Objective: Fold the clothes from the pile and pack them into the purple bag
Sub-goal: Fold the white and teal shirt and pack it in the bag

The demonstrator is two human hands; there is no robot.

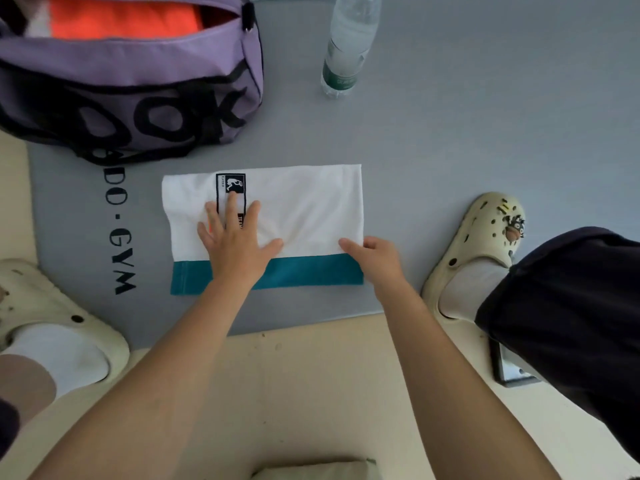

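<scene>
— Where's the shirt?
— The folded white shirt (298,209) with a teal band lies flat on the grey mat (450,140), just in front of the purple bag (131,84).
— And the hands?
— Left hand (239,240) is spread flat, pressing on the shirt. Right hand (375,258) pinches the shirt's right edge, fingers curled.

The light over my mat (450,140) is bright, soft and even, with no hard glare anywhere. My left hand (239,242) throws only a faint, diffuse shadow onto the white shirt (304,206). The wide lens bends everything near the edges: my forearms balloon outward, and the purple bag (131,81) curves at the corner. The water bottle (349,43) looks smeared and soft.
</scene>
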